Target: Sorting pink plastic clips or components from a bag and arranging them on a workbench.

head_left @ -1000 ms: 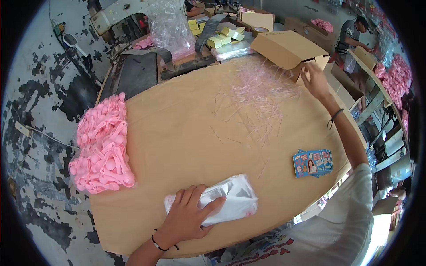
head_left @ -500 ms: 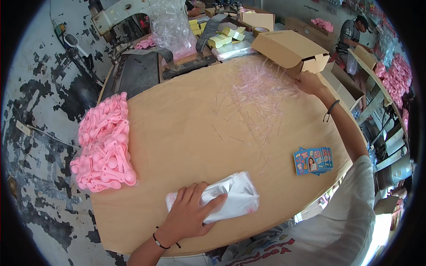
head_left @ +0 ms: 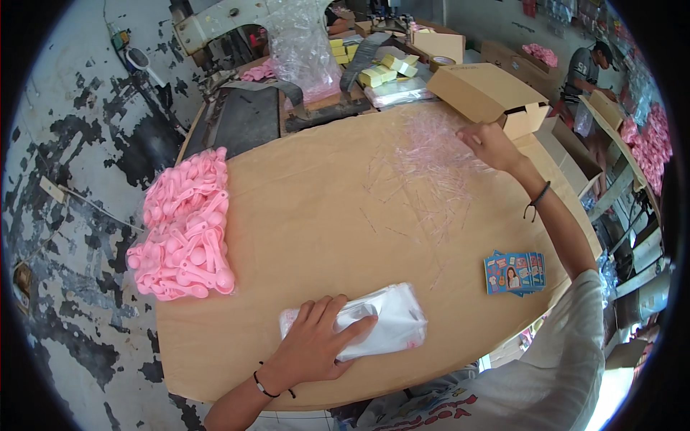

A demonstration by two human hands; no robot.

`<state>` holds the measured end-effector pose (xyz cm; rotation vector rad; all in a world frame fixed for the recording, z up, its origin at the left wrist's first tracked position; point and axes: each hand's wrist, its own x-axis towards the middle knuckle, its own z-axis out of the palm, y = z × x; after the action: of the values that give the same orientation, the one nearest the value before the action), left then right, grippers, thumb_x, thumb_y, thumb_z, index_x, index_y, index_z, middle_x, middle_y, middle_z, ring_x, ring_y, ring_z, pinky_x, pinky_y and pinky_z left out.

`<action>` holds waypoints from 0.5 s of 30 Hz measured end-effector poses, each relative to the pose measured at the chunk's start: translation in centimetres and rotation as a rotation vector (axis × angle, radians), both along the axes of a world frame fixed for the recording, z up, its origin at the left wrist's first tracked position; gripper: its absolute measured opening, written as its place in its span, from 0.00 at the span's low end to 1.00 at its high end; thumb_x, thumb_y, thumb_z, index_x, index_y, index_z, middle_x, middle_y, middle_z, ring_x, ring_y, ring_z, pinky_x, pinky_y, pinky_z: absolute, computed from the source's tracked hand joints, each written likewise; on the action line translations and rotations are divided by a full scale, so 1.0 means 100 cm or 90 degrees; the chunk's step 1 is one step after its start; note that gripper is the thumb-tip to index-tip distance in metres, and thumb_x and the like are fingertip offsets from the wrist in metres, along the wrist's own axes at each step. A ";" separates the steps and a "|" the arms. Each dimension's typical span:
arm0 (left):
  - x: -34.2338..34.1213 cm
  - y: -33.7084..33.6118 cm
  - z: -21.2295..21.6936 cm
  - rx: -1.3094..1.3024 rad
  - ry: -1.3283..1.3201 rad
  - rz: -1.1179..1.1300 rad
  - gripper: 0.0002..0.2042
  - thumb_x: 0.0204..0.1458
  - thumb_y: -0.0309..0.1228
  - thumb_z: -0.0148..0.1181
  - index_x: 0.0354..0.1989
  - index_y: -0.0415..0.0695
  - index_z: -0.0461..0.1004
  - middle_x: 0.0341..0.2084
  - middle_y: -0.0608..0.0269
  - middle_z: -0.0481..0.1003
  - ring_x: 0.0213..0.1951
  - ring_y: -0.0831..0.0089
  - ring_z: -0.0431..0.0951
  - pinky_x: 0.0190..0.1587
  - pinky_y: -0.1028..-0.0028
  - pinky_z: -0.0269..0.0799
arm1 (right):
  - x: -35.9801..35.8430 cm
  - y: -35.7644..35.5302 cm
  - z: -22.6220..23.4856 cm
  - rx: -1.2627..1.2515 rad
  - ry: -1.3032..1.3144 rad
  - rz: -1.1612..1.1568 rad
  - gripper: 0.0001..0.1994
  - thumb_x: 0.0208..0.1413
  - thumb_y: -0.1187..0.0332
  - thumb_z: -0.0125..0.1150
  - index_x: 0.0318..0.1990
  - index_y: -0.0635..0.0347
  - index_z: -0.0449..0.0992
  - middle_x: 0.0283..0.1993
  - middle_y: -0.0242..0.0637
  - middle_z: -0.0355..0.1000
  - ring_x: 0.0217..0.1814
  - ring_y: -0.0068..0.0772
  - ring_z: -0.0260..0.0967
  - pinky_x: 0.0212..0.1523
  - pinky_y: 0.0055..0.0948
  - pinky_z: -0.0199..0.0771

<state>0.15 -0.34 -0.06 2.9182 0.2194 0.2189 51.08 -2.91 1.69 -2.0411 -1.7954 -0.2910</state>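
My left hand [head_left: 316,341] lies on a stack of clear plastic bags [head_left: 395,320] near the table's front edge, its fingers spread and thumb apart. At the far right of the table, my right hand [head_left: 494,146] is raised beside a loose heap of thin, clear pinkish plastic strands [head_left: 431,154]. Its fingers are bunched together; whatever lies between them is too small to make out. Just behind that hand stands a brown cardboard box [head_left: 489,93]. Blue printed cards [head_left: 514,273] are stacked by the right edge, below my right forearm.
A clear bag full of pink plastic spoon-like pieces [head_left: 188,230] sits at the table's left edge. Beyond the brown-covered table [head_left: 302,215] are a sewing-type machine [head_left: 223,25], yellow bundles [head_left: 381,74] and an open carton [head_left: 568,154]. Another person [head_left: 586,72] works at the back right.
My right hand has drawn left and slightly nearer, away from the box's corner, over the strands. My left hand stays on the bags. The whole view has shifted a little.
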 end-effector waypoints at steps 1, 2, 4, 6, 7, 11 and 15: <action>0.000 0.001 -0.001 -0.012 0.003 0.001 0.35 0.38 0.39 0.69 0.62 0.58 0.71 0.55 0.43 0.65 0.54 0.46 0.66 0.58 0.53 0.61 | -0.019 0.005 0.019 -0.011 0.082 -0.045 0.13 0.66 0.65 0.54 0.43 0.67 0.79 0.37 0.48 0.79 0.40 0.50 0.76 0.46 0.42 0.75; -0.001 0.001 -0.001 -0.024 0.007 0.001 0.35 0.38 0.39 0.69 0.62 0.58 0.71 0.55 0.43 0.65 0.54 0.46 0.66 0.58 0.53 0.61 | -0.030 0.016 0.026 -0.007 0.087 -0.037 0.13 0.66 0.65 0.54 0.43 0.67 0.79 0.37 0.48 0.79 0.40 0.50 0.76 0.46 0.42 0.75; 0.001 0.000 0.001 -0.025 0.008 0.000 0.35 0.38 0.39 0.69 0.62 0.58 0.71 0.55 0.43 0.65 0.54 0.46 0.66 0.59 0.53 0.61 | -0.034 0.024 0.037 0.271 0.207 0.052 0.12 0.63 0.64 0.56 0.45 0.62 0.80 0.32 0.50 0.77 0.33 0.52 0.75 0.38 0.43 0.75; 0.000 -0.005 0.000 -0.030 0.012 0.003 0.35 0.38 0.39 0.69 0.62 0.58 0.71 0.55 0.44 0.65 0.54 0.46 0.66 0.59 0.53 0.60 | -0.017 0.033 0.032 0.182 -0.051 0.160 0.13 0.63 0.66 0.55 0.49 0.62 0.78 0.35 0.49 0.78 0.34 0.50 0.76 0.38 0.42 0.75; 0.000 -0.003 -0.001 -0.031 0.000 0.006 0.35 0.38 0.39 0.69 0.62 0.58 0.71 0.55 0.44 0.65 0.54 0.46 0.66 0.59 0.53 0.60 | -0.016 0.040 0.043 0.056 -0.058 0.116 0.12 0.63 0.67 0.54 0.49 0.62 0.78 0.37 0.49 0.78 0.37 0.50 0.76 0.41 0.42 0.75; 0.000 0.000 0.002 -0.034 0.010 0.001 0.35 0.37 0.39 0.69 0.62 0.57 0.71 0.54 0.43 0.65 0.54 0.47 0.66 0.59 0.53 0.60 | -0.025 0.049 0.050 0.142 -0.023 0.075 0.13 0.62 0.68 0.54 0.49 0.62 0.78 0.42 0.50 0.77 0.43 0.51 0.75 0.46 0.43 0.75; 0.001 0.004 0.004 -0.022 0.006 0.014 0.36 0.37 0.38 0.70 0.62 0.58 0.71 0.55 0.43 0.65 0.55 0.47 0.65 0.59 0.53 0.59 | -0.045 0.032 0.031 -0.032 -0.037 0.067 0.11 0.61 0.71 0.52 0.43 0.65 0.79 0.45 0.51 0.78 0.41 0.49 0.77 0.45 0.39 0.76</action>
<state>0.23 0.03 0.33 2.8845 0.2535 0.2020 46.58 0.28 4.77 -1.9812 -1.9571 -0.2805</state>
